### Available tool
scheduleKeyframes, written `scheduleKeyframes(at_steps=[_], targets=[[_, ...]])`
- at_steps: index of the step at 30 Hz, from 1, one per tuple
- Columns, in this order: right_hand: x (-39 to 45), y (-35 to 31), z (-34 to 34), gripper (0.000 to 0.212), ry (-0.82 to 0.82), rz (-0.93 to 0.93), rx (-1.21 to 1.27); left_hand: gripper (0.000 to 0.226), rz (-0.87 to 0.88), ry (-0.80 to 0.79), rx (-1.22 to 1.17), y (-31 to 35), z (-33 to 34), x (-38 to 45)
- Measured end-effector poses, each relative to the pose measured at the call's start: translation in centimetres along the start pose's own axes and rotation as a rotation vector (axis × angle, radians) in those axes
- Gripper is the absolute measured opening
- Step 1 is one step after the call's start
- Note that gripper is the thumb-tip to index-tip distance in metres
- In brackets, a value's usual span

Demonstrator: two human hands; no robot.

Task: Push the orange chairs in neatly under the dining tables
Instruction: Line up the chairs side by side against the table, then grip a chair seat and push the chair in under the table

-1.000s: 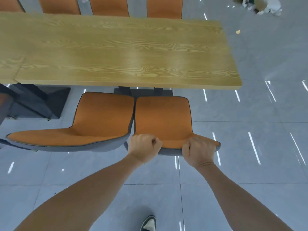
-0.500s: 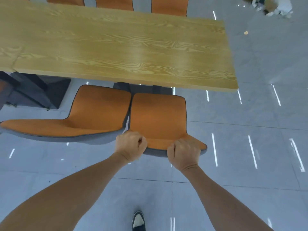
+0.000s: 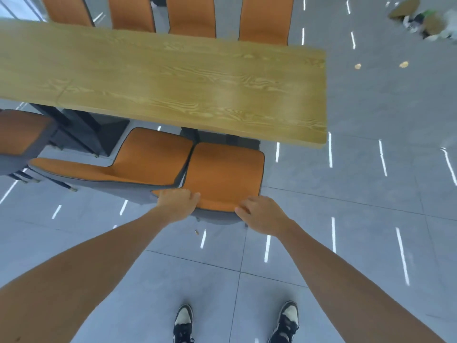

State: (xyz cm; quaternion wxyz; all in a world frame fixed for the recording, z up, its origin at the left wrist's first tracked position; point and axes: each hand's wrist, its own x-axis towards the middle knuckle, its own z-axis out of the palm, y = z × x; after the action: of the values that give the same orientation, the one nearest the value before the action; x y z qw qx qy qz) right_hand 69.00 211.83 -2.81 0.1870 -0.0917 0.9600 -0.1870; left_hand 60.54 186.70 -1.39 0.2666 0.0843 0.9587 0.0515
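A litter heap (image 3: 425, 23) lies on the grey tiled floor (image 3: 371, 194), two scraps (image 3: 357, 66) nearby.

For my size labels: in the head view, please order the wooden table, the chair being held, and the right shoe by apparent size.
1. wooden table, largest by far.
2. held chair.
3. right shoe, smallest, although nearest the camera.

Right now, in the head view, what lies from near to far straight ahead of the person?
Shoes → hands, left and right, on the chair back → orange chair → wooden table → far row of orange chairs.
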Motion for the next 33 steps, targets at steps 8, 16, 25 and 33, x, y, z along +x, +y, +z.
scheduleKeyframes(at_steps=[8,16,25,33], targets=[[-8.6,18.9,-15.0,0.056,0.000,0.250,-0.090,0.048,0.134,-0.051,-0.151,24.2,-2.6,-2.8],[-8.4,31.2,-23.8,0.065,0.011,0.318,-0.230,0.071,0.192,0.036,0.036,40.4,-6.2,4.3],[4.1,47.7,-35.4,0.064,-0.023,0.282,-0.224,0.073,0.128,0.110,0.043,55.0,-12.1,24.1],[16.2,57.4,-47.0,0.064,-0.066,0.221,-0.252,0.074,0.059,0.050,-0.012,62.4,-19.9,36.4]])
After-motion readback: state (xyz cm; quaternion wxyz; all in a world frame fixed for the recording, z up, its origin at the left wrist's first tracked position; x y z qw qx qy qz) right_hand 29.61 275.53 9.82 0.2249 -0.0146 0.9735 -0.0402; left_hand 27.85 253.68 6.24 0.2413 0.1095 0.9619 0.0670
